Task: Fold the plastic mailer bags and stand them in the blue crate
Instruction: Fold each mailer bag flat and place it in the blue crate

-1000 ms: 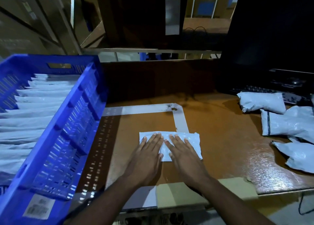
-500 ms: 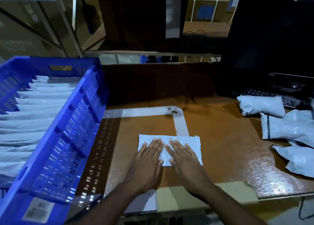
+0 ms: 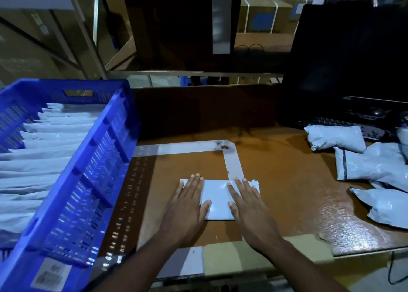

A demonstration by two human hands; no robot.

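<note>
Both the left hand [image 3: 187,205] and right hand [image 3: 248,205] press flat, fingers straight, on the folded white plastic mailer bag [image 3: 217,200], creasing it; next, likely lifting it leftward into the blue slatted plastic crate [image 3: 88,181].

Brown desk with tape, a screen and a keyboard

The desk [image 3: 287,181] carries an L of pale tape [image 3: 234,161] near its middle. At its far right corner stands a dark monitor [image 3: 353,49], with a black keyboard [image 3: 344,124] just in front of it. Beyond the desk's far edge, cardboard boxes [image 3: 262,18] sit on a metal shelving frame [image 3: 84,31].
</note>
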